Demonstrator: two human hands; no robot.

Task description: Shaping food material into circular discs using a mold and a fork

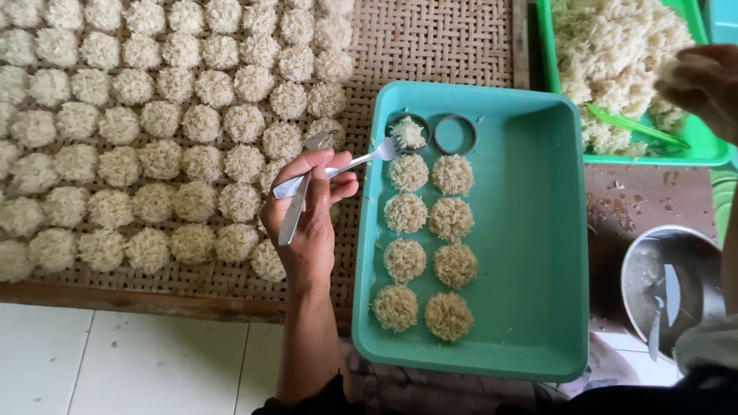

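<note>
My left hand (309, 230) holds a metal fork (350, 164) and a spoon (298, 206) together. The fork's tines press into the rice filling the left of two metal rings (407, 132). The right ring (455, 134) lies empty beside it. Both rings sit at the far end of a teal tray (530, 230), above two columns of round rice patties (429, 244). My right hand (703, 83) is at the upper right over a heap of loose rice (615, 54) in a green tray (711, 150). Its fingers are pinched on a pale clump of that rice.
A woven bamboo mat (430, 42) to the left carries several rows of round rice patties (146, 115). A green utensil (638, 127) lies in the green tray. A metal bowl (673, 284) with water and a spoon stands at lower right. White floor tiles (131, 361) lie below.
</note>
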